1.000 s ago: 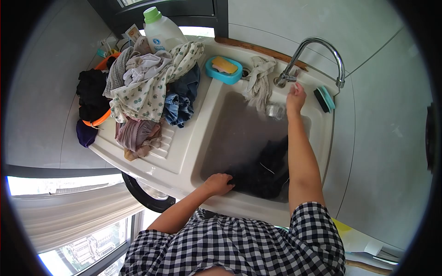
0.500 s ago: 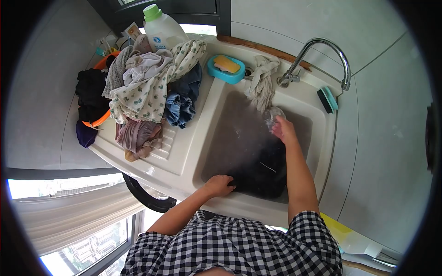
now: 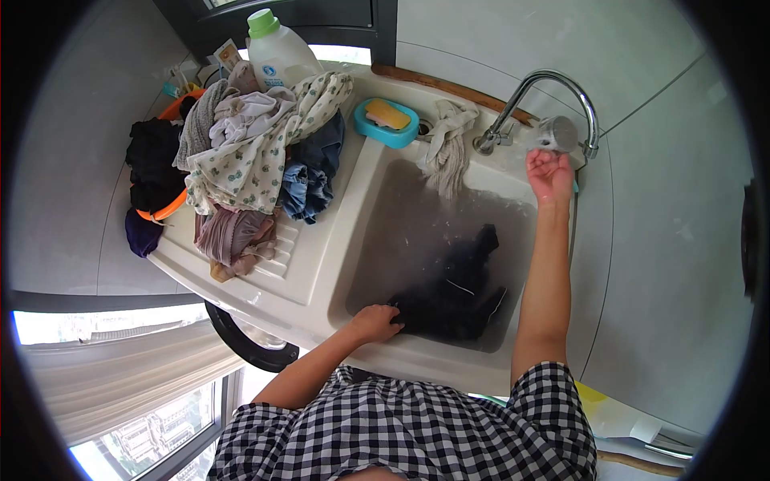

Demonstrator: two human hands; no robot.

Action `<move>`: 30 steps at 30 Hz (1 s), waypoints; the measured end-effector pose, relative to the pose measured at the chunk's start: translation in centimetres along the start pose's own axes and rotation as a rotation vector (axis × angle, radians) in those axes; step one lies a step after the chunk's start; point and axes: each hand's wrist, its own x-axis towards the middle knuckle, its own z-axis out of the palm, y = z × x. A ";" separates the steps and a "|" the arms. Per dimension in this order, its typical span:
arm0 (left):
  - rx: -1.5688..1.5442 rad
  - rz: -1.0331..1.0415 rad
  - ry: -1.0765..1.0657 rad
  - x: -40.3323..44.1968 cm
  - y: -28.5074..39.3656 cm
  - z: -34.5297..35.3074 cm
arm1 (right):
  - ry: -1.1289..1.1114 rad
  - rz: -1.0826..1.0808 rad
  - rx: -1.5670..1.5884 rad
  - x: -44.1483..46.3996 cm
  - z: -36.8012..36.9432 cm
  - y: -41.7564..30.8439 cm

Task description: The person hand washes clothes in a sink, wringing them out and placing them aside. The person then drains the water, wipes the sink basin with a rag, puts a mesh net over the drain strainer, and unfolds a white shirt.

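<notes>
Two bare hands are at one off-white rectangular sink basin. The right hand grasps one clear cylindrical cup over the far right rim, just beside one curved chrome faucet. The left hand is at the near edge, fingers against one bunch of wet black cloth in the water; I cannot tell whether it grips. Open cloudy water separates that cloth from one beige rag over the far edge.

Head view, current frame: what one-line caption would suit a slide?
Right hand holds a clear cup beside the faucet; left hand is at dark cloth in the sink.
</notes>
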 end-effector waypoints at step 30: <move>-0.402 0.006 0.366 -3.1 1.9 -7.9 | 0.153 -0.737 -1.872 -8.6 -7.8 4.3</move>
